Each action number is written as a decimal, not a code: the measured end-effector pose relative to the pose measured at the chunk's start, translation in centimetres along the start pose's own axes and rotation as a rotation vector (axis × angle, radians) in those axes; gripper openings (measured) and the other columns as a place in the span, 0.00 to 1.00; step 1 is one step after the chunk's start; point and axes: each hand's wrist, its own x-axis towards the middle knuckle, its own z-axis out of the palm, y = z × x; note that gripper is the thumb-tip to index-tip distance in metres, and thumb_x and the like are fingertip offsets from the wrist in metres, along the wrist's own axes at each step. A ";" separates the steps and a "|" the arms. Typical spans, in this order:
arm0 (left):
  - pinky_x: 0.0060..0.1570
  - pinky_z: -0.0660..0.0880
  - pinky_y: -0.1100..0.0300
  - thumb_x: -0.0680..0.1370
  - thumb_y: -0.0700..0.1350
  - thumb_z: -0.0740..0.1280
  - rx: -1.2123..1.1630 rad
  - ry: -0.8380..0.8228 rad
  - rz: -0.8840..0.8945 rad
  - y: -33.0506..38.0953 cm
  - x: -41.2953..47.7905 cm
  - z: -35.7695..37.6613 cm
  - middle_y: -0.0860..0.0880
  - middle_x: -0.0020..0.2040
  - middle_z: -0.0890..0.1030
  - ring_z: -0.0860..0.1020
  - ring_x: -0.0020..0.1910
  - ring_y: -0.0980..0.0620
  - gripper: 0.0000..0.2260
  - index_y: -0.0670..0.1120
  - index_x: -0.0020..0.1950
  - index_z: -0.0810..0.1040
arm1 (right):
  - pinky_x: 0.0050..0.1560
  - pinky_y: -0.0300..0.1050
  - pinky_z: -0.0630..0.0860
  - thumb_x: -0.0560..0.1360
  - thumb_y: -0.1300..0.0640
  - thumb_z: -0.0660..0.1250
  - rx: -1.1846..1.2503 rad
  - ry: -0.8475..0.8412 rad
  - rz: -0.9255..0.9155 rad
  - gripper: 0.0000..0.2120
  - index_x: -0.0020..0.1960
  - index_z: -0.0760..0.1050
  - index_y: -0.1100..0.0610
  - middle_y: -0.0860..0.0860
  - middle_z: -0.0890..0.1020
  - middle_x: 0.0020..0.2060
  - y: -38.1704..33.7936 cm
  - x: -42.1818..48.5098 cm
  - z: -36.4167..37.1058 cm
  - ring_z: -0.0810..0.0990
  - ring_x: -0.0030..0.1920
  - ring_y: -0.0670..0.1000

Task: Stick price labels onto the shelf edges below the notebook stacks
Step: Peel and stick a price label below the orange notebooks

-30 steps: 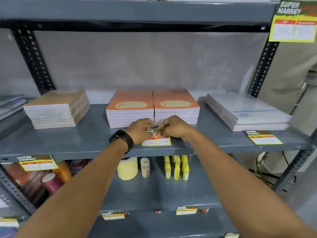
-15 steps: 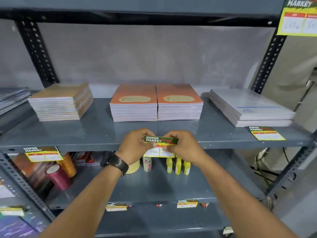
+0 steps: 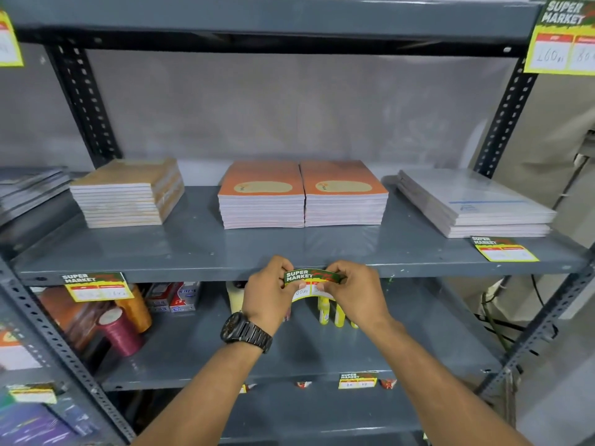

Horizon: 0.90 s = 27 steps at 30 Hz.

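Observation:
Both hands pinch one green, yellow and white price label [image 3: 310,282] against the front edge of the grey shelf [image 3: 199,268], below two orange notebook stacks [image 3: 302,194]. My left hand [image 3: 269,289] holds its left end and my right hand [image 3: 357,289] its right end. The label bows outward in the middle. A brown notebook stack [image 3: 127,193] sits to the left, with a stuck label [image 3: 96,286] on the edge below it. A white notebook stack [image 3: 473,204] lies at the right, with a label [image 3: 504,249] flat on the shelf in front of it.
The lower shelf holds thread spools [image 3: 120,333], small boxes [image 3: 174,297] and yellow bottles [image 3: 331,313] behind my hands. Perforated black uprights [image 3: 505,114] frame the bay. A large price label [image 3: 561,37] hangs from the top shelf at the right.
My hands carried the label from the shelf top, in front of the orange stacks, down to the shelf's front edge. The label now bends between my fingers.

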 end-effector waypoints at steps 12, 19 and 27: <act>0.30 0.76 0.57 0.71 0.47 0.76 0.115 0.002 0.024 0.5 0.2 0.1 0.57 0.34 0.74 0.80 0.28 0.47 0.13 0.50 0.47 0.73 | 0.38 0.49 0.81 0.67 0.57 0.79 -0.042 0.041 0.014 0.07 0.41 0.81 0.54 0.48 0.84 0.33 0.2 0.0 0.3 0.82 0.35 0.52; 0.33 0.75 0.58 0.69 0.48 0.76 0.166 0.057 0.047 0.4 0.5 0.2 0.54 0.30 0.77 0.80 0.29 0.50 0.16 0.50 0.47 0.70 | 0.36 0.50 0.80 0.65 0.54 0.80 -0.048 0.107 0.015 0.11 0.38 0.78 0.54 0.49 0.82 0.31 0.3 0.3 0.9 0.81 0.34 0.53; 0.35 0.75 0.55 0.68 0.61 0.73 0.390 0.063 0.062 0.1 1.4 -0.9 0.55 0.37 0.80 0.81 0.40 0.46 0.21 0.55 0.50 0.67 | 0.31 0.49 0.75 0.62 0.48 0.80 -0.219 0.158 0.029 0.20 0.34 0.69 0.55 0.49 0.78 0.26 0.2 0.9 0.0 0.77 0.31 0.54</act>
